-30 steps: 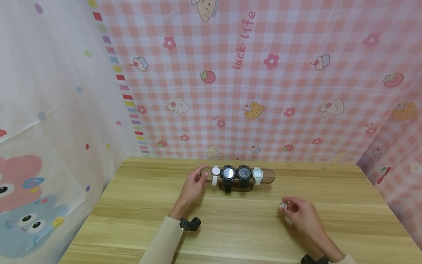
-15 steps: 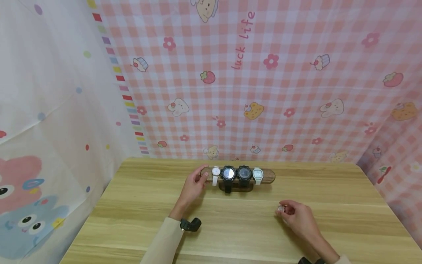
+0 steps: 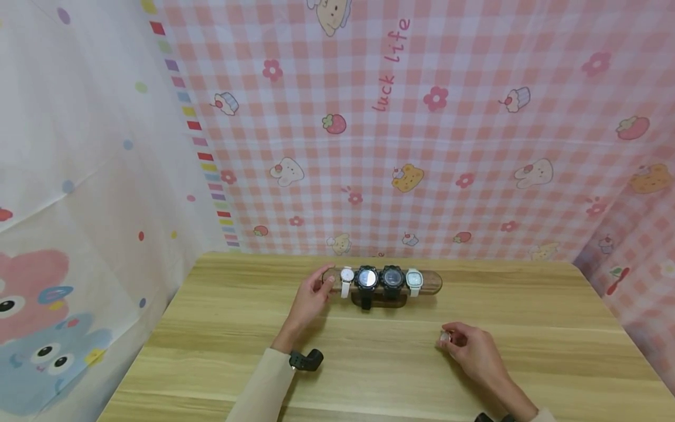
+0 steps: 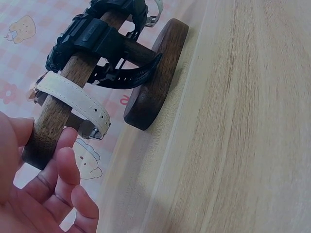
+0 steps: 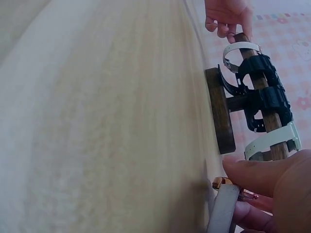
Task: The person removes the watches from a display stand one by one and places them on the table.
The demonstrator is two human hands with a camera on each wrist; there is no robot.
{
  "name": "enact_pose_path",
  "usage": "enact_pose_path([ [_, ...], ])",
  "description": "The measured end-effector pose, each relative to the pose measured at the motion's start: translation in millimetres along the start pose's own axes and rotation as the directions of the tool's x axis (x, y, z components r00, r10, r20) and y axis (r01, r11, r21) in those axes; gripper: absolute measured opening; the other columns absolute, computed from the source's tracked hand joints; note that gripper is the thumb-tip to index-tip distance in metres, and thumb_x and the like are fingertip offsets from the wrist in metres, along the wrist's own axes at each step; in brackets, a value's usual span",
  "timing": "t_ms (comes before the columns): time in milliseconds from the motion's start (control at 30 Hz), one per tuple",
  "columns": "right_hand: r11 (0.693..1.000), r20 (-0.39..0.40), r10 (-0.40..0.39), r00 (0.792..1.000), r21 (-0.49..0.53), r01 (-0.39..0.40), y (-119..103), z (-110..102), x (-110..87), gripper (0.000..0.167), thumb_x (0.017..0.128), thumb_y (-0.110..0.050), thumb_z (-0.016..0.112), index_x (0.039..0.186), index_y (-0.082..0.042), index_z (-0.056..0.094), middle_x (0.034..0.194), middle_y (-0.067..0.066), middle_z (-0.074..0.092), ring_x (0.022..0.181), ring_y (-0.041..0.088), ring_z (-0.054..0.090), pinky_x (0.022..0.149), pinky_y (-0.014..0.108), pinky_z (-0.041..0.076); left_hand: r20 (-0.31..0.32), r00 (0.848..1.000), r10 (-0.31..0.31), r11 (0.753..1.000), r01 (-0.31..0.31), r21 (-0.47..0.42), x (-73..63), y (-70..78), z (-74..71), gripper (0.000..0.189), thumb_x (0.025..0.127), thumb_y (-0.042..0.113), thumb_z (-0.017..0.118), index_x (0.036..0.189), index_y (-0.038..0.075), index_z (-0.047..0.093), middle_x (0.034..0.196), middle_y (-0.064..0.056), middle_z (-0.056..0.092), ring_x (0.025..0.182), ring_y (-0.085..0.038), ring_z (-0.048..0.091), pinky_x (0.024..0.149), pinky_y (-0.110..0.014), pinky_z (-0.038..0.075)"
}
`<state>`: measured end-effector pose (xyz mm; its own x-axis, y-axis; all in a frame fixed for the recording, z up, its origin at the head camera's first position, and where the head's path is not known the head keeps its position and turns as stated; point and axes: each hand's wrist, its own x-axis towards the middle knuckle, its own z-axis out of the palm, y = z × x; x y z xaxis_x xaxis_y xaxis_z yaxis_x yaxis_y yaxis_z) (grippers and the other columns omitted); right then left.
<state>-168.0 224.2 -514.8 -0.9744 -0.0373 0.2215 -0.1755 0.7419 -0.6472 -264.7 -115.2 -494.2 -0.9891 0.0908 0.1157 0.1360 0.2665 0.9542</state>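
Observation:
A dark wooden watch stand [image 3: 433,282] stands at the back of the table. My left hand [image 3: 308,298] pinches the left end of its bar [image 4: 46,131] between thumb and fingers. Along the bar hang a white-strapped round watch [image 3: 346,275], a black watch [image 3: 367,279], a second black watch [image 3: 392,278] and a pale mint square watch [image 3: 415,279]. Out in front and to the right of the stand, my right hand [image 3: 477,351] pinches another watch [image 3: 445,337]. Its pale strap [image 5: 223,208] and gold-toned metal show in the right wrist view; the fingers hide part of it.
The wood-grain table [image 3: 369,363] extends in front of the stand and to both sides. A pink checked cloth [image 3: 406,135] hangs right behind the table's back edge. A white printed cloth [image 3: 105,176] hangs at the left. Each wrist wears a black band [image 3: 306,360].
My right hand has moved a little to the left and toward me with the watch, which has turned in its fingers. The left hand has stayed on the stand's end.

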Motion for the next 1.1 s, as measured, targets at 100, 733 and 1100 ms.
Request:
enact_pose_path([
  [100, 1.0, 0.003, -0.008, 1.0, -0.015, 0.008, 0, 0, -0.4, 0.028, 0.077, -0.008, 0.084, 0.102, -0.001, 0.073, 0.069, -0.007, 0.06, 0.063, 0.002, 0.053, 0.06, 0.023, 0.046, 0.015, 1.0, -0.002, 1.0, 0.002, 0.003, -6.4, 14.5, -1.9, 0.04, 0.103, 0.012, 0.054, 0.142, 0.005, 0.052, 0.072, -0.009, 0.063, 0.076, -0.052, 0.058, 0.053, -0.021, 0.042],
  [733, 0.998, 0.008, -0.068, 0.998, 0.018, 0.068, 2, -5, 0.9, 0.034, 0.076, -0.006, 0.085, 0.107, 0.0, 0.072, 0.071, -0.006, 0.063, 0.06, 0.0, 0.05, 0.055, 0.022, 0.045, 0.0, 1.0, -0.005, 1.0, 0.005, -0.011, 0.5, -13.1, 3.2, 0.039, 0.102, 0.019, 0.056, 0.141, 0.012, 0.055, 0.087, -0.027, 0.066, 0.064, -0.02, 0.056, 0.052, -0.022, 0.043],
  [1100, 0.979, -0.118, -0.192, 0.974, 0.051, 0.199, -10, -23, 26.9, 0.032, 0.083, -0.01, 0.08, 0.112, -0.001, 0.07, 0.079, -0.002, 0.063, 0.054, 0.001, 0.04, 0.046, 0.022, 0.035, -0.004, 1.0, -0.027, 1.0, 0.027, -0.004, 3.2, -6.4, 0.0, 0.039, 0.103, 0.021, 0.056, 0.141, 0.015, 0.055, 0.088, -0.023, 0.067, 0.073, -0.035, 0.06, 0.055, -0.022, 0.044],
])
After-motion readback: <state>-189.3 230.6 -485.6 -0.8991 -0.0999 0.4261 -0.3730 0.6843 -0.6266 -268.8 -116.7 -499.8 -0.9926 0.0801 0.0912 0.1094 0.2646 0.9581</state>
